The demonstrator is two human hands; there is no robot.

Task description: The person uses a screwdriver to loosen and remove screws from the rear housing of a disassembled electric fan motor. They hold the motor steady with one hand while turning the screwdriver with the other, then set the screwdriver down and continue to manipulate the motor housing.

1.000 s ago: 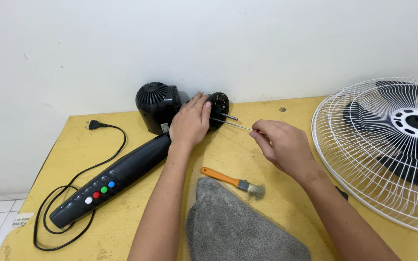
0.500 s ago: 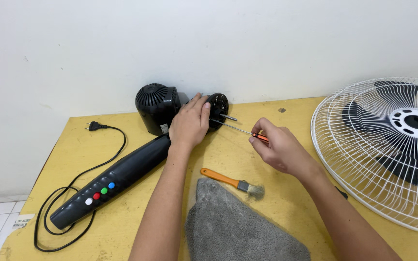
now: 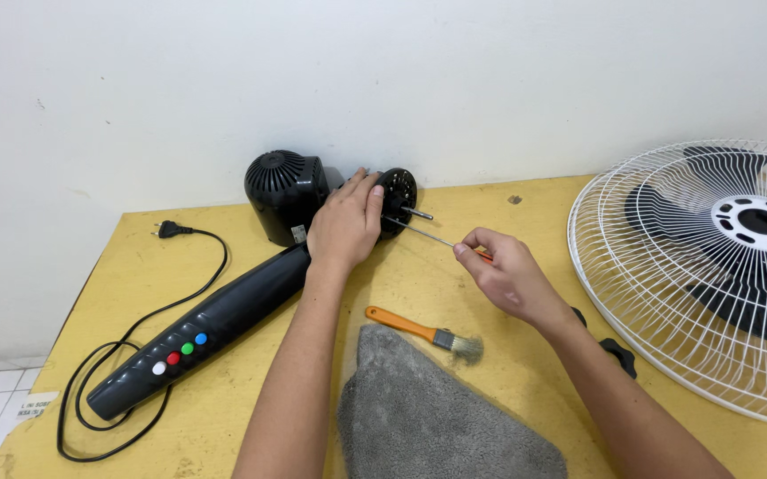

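Note:
A black fan motor housing [image 3: 288, 191] lies on its side on a yellow table [image 3: 135, 266], its metal shaft [image 3: 417, 213] pointing right. My left hand [image 3: 345, 223] grips the motor's front face. My right hand [image 3: 505, 275] holds a thin screwdriver [image 3: 437, 237] with an orange handle; its tip touches the motor front just below the shaft. The black fan stem with coloured buttons [image 3: 195, 341] runs from the motor toward the lower left.
A white wire fan guard with black blades [image 3: 712, 266] lies at the right. An orange-handled brush [image 3: 423, 333] and a grey cloth [image 3: 437, 417] lie near the front. A black power cord and plug [image 3: 171, 232] loop at the left. A black knob [image 3: 620, 355] sits by my right forearm.
My right hand has drawn back slightly to the right and lower with the screwdriver. My left hand stays on the motor.

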